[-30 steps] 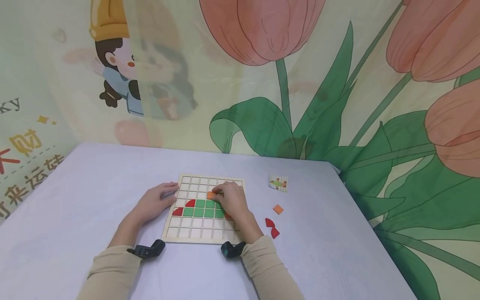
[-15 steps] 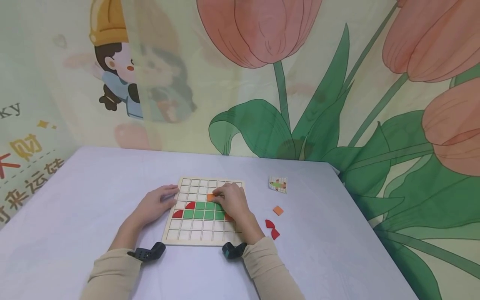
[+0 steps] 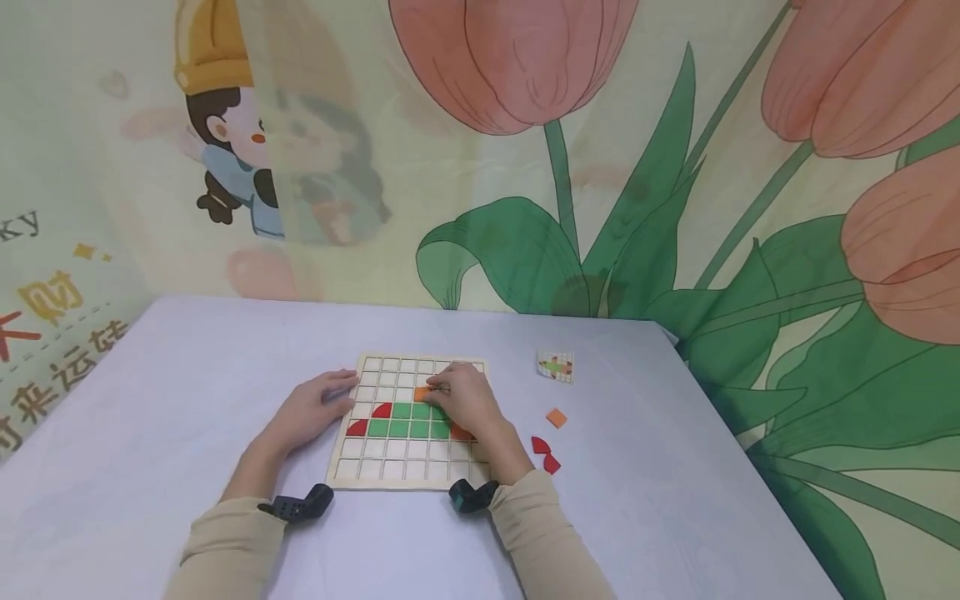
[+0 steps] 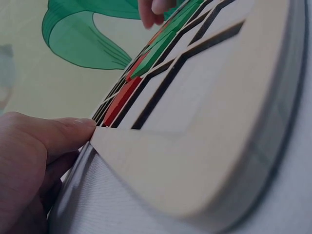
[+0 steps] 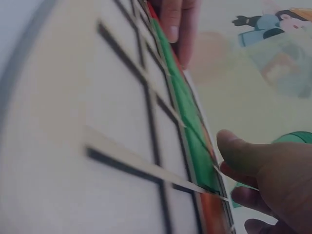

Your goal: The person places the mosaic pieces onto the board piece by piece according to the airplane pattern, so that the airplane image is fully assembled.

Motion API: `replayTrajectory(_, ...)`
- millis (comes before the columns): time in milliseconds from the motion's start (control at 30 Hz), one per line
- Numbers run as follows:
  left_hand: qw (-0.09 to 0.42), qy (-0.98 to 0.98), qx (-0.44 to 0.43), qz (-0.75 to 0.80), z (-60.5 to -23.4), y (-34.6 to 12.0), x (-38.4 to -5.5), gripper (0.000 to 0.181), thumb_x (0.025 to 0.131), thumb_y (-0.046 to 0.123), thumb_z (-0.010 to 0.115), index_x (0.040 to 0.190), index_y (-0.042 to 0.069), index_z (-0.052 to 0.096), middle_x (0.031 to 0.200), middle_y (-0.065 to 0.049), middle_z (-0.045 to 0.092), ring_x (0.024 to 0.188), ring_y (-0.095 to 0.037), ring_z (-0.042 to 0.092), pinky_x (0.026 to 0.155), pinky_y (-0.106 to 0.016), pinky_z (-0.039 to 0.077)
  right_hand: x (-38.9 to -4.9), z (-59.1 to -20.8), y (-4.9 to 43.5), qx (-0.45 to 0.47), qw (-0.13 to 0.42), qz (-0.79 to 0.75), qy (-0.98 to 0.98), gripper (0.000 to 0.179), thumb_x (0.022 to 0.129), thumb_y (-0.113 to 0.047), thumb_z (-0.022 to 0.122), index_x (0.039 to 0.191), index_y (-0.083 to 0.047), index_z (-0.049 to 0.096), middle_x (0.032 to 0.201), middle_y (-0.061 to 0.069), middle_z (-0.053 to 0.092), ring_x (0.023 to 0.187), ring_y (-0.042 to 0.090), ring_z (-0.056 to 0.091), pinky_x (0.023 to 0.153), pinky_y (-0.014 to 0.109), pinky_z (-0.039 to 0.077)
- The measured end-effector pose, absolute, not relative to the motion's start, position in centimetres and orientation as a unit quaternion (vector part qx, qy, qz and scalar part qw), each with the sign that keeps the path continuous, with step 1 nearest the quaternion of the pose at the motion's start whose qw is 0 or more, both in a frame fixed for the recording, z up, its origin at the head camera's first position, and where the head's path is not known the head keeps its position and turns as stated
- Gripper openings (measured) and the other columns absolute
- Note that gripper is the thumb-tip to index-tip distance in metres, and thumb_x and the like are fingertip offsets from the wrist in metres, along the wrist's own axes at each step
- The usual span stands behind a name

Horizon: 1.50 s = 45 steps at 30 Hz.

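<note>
In the head view a pale wooden grid board [image 3: 384, 470] lies on the table. Green square tiles [image 3: 397, 428] and red quarter-round tiles [image 3: 357, 427] fill some of its cells. My left hand [image 3: 306, 408] touches the board's left edge with its thumb and fingertips, the fingers fairly straight. My right hand [image 3: 468, 400] is over the board's right part, its thumb and forefinger pinching an orange square tile [image 3: 422, 394] at a cell above the green rows. Another orange tile [image 3: 459, 432] shows partly under that wrist. The right wrist view shows my right hand [image 5: 278, 178] with bent fingers beside the board.
To the right of the board lie a loose orange square tile [image 3: 557, 417] and two red quarter-round tiles [image 3: 541, 446]. A small pattern card [image 3: 555, 367] stands behind them. The white-covered table [image 3: 645, 517] ends at a printed backdrop [image 3: 480, 167].
The head view has shifted slightly. Both hands hold nearly the same places, the right at the orange square tile and the left at the board's edge.
</note>
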<state>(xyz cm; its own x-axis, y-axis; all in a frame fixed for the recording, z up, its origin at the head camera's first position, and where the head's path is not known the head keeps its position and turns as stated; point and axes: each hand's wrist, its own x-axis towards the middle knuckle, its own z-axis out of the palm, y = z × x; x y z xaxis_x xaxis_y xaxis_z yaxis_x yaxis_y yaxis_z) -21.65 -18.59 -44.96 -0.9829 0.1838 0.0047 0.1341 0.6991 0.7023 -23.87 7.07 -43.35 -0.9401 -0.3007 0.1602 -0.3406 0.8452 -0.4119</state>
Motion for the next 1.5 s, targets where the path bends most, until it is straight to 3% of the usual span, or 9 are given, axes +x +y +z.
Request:
replayTrajectory(200,0.033,0.922,0.083,0.377,-45.1,-18.2,-21.6,0.050,0.092,0.021,0.058,0.137,0.003,0.049,0.149,-0.016,0.040,0.141,-0.041,0.026,0.114,-0.060,0.022,-24.4,-42.2,10.2,0.131,0.005,0.273,-0.953,0.034,0.088,-0.030,0.067,0.118,-0.014,0.069,0.113,0.006,0.066,0.104,0.022,0.060,0.089,0.036,0.054)
replayTrajectory(533,0.023,0.924,0.087,0.372,-45.0,-18.3,-21.5,0.049,0.093,0.022,0.057,0.137,0.003,0.049,0.148,-0.016,0.041,0.141,-0.041,0.026,0.114,-0.059,0.022,-24.0,-40.7,17.1,0.059,-0.058,0.304,-0.949,0.033,0.085,-0.024,0.072,0.117,-0.020,0.068,0.108,0.002,0.065,0.095,0.019,0.054,0.072,0.027,0.052)
replayTrajectory(833,0.016,0.929,0.085,0.359,-45.1,-18.6,-21.4,0.049,0.093,0.022,0.057,0.137,0.004,0.049,0.148,-0.016,0.041,0.140,-0.041,0.027,0.113,-0.060,0.024,-22.2,-40.0,20.4,0.050,-0.166,0.281,-0.944,0.024,0.075,-0.015,0.081,0.096,-0.019,0.069,0.086,0.002,0.057,0.078,0.018,0.052,0.061,0.026,0.045)
replayTrajectory(1033,0.015,0.929,0.094,0.359,-45.1,-18.4,-21.6,0.048,0.093,0.022,0.058,0.137,0.004,0.050,0.148,-0.017,0.041,0.140,-0.042,0.028,0.113,-0.060,0.024,-21.8,-40.3,20.5,0.026,-0.214,0.242,-0.946,0.023,0.071,-0.017,0.083,0.089,-0.022,0.068,0.077,0.005,0.050,0.080,0.018,0.049,0.060,0.028,0.037)
replayTrajectory(1267,0.014,0.928,0.101,0.358,-45.0,-18.4,-21.6,0.047,0.092,0.019,0.057,0.136,0.002,0.050,0.147,-0.017,0.042,0.139,-0.042,0.029,0.113,-0.059,0.024,-21.9,-40.8,20.6,0.023,-0.222,0.242,-0.944,0.021,0.073,-0.014,0.082,0.087,-0.021,0.068,0.074,0.004,0.050,0.078,0.019,0.049,0.060,0.028,0.037)
replayTrajectory(1500,0.020,0.928,0.091,0.361,-44.9,-18.4,-21.6,0.048,0.093,0.021,0.058,0.137,0.004,0.050,0.148,-0.017,0.041,0.140,-0.042,0.028,0.113,-0.060,0.023,-22.5,-41.3,19.9,0.037,-0.185,0.264,-0.946,0.016,0.076,-0.019,0.080,0.083,-0.018,0.066,0.068,0.002,0.051,0.069,0.017,0.049,0.057,0.025,0.037)
